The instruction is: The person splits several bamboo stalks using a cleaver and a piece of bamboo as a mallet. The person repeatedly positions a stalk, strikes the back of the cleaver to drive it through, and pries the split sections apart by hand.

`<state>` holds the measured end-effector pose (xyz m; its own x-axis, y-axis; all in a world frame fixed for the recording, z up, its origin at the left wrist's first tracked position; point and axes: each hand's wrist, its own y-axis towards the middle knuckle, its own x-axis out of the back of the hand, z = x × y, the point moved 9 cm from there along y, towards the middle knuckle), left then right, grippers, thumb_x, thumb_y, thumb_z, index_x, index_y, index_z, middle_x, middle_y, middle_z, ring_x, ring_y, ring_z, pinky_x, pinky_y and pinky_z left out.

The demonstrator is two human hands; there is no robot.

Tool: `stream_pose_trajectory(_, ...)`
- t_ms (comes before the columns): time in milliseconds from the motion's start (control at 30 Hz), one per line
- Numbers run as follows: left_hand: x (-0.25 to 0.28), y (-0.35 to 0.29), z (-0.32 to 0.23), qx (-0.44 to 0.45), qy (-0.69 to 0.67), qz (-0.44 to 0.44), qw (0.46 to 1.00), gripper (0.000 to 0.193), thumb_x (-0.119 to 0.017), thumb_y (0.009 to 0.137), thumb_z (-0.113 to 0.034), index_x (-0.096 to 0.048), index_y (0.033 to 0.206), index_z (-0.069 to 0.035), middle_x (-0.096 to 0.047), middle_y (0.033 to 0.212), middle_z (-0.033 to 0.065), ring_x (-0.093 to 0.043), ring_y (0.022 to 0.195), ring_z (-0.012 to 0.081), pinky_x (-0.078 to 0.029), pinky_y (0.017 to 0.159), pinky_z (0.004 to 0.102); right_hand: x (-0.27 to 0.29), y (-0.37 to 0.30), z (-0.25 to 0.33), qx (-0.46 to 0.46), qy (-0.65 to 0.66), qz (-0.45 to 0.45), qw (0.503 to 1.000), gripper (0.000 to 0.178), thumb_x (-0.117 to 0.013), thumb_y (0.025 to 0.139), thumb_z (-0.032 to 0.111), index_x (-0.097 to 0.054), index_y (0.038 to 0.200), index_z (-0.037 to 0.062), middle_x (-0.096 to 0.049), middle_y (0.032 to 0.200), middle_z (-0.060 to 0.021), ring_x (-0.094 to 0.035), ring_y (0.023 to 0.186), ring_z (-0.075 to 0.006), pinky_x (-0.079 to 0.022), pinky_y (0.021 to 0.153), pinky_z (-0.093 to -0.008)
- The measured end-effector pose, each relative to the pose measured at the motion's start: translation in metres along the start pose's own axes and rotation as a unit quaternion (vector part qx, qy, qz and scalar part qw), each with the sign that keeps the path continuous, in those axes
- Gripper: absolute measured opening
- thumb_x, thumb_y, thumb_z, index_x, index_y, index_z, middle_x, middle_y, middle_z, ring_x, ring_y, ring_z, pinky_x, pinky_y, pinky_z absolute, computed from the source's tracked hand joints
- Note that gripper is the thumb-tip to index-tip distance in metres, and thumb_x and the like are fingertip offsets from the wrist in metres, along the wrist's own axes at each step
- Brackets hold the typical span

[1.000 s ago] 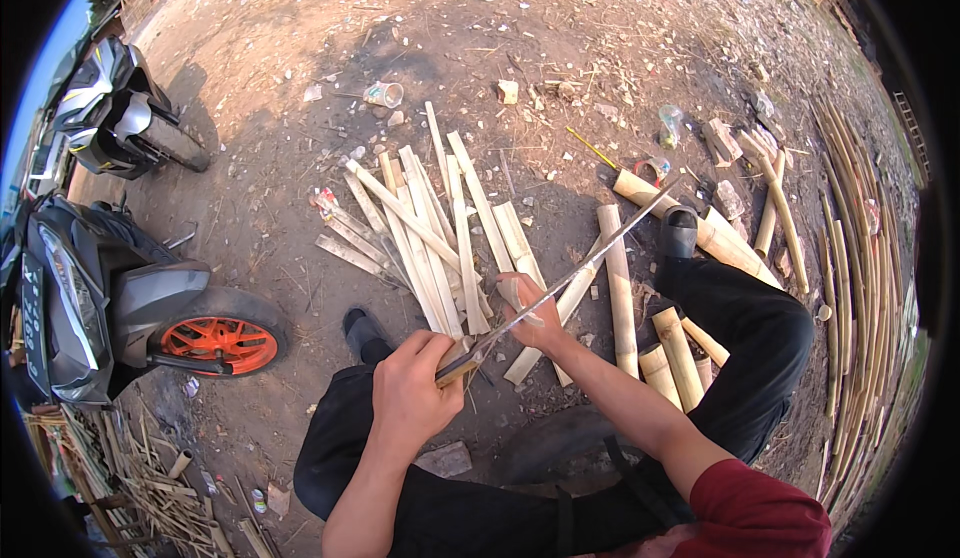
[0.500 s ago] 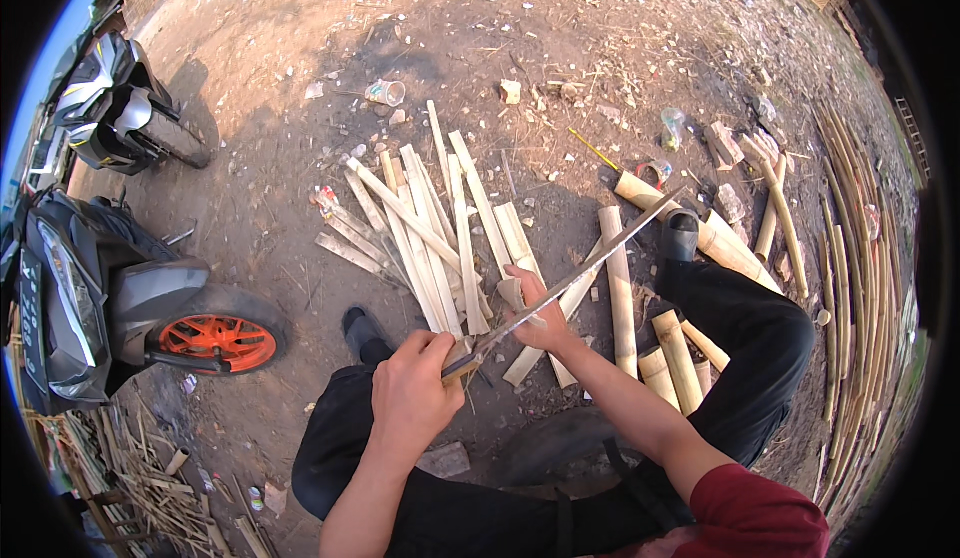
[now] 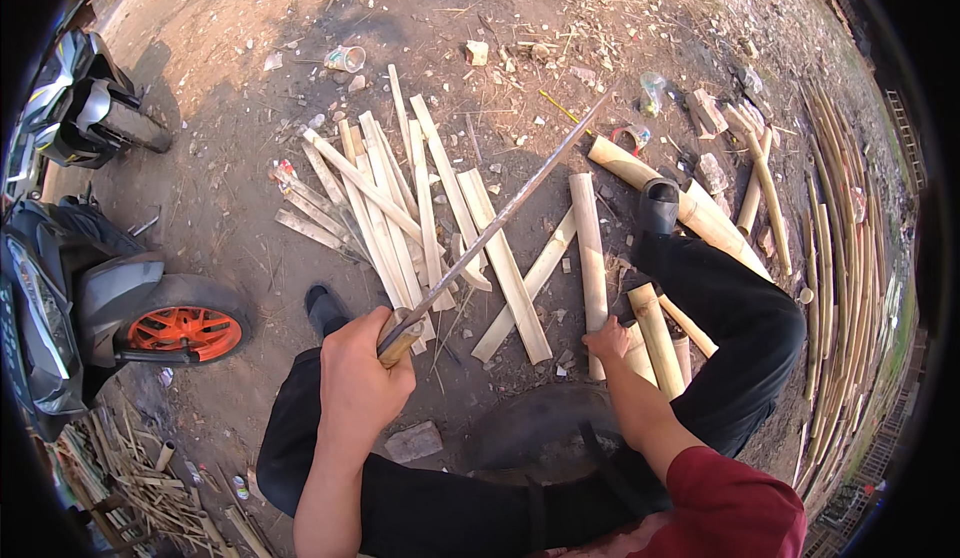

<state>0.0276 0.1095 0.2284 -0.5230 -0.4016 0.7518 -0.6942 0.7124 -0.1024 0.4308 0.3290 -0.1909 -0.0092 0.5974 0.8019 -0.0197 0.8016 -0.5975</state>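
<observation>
Standing at left, a motorcycle [image 3: 130,288] flanks split bamboo strips [image 3: 390,220] on the ground [image 3: 260,248]; a tire [image 3: 535,426] lies between the legs [image 3: 735,328]. The left hand [image 3: 362,373] clenches a long blade [image 3: 535,180], slanting rightward over the strips; the outstretched right hand [image 3: 607,339] touches the near end of a bamboo tube [image 3: 588,248], grip unclear.

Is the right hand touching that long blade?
Apart: the head view shows the right hand at a bamboo piece, with a wide visible gap between it and the long blade in the left hand.
</observation>
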Motion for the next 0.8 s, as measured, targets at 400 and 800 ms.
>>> stream_pose_trajectory(400, 0.011, 0.005, -0.009, 0.036, 0.072, 0.012, 0.997, 0.029, -0.067, 0.078, -0.003, -0.072, 0.107, -0.001, -0.072, 0.093, 0.0263, -0.069, 0.092, 0.0464, -0.055, 0.082, 0.0529, 0.167, -0.061, 0.104, 0.052, 0.453, -0.042, 0.889, 0.047, -0.080, 0.068, 0.020, -0.074, 0.105, -0.0072, -0.074, 0.100, -0.0166, -0.072, 0.086, -0.0254, -0.057, 0.078, -0.0391)
stream_pose_trajectory(800, 0.009, -0.005, -0.012, 0.064, 0.097, 0.011, 0.993, 0.027, -0.073, 0.085, -0.020, -0.076, 0.100, 0.003, -0.074, 0.094, 0.0292, -0.074, 0.093, 0.0444, -0.060, 0.084, 0.0514, 0.762, -0.389, 0.112, 0.604, 0.509, -0.349, 0.504, 0.044, -0.075, 0.088, 0.016, -0.059, 0.120, -0.0081, -0.071, 0.106, -0.0190, -0.071, 0.095, -0.0294, -0.059, 0.087, -0.0419)
